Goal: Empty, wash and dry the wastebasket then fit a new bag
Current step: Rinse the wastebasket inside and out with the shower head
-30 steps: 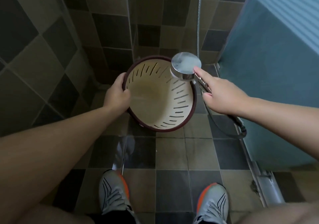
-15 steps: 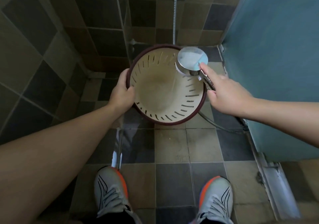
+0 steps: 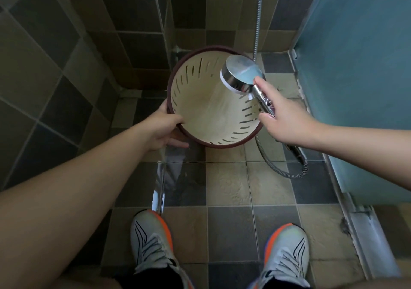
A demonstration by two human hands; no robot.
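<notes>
A round wastebasket (image 3: 200, 110) with a cream slotted inside and a dark red rim is tilted with its opening towards me, above the tiled shower floor. My left hand (image 3: 164, 130) grips its lower left rim, thumb inside. My right hand (image 3: 287, 119) holds the chrome handle of a shower head (image 3: 241, 75), index finger stretched along it. The head hangs over the basket's upper right rim and sprays water into the basket.
The metal shower hose (image 3: 280, 170) loops down to the floor on the right and rises along the back wall. A blue glass panel (image 3: 355, 66) with a metal track stands at right. Tiled walls close the left and back. My two shoes (image 3: 153, 244) stand on wet tiles.
My left hand has slid down the rim towards its lower left. The shower head stays over the basket's upper right rim. The camera view shifted slightly.
</notes>
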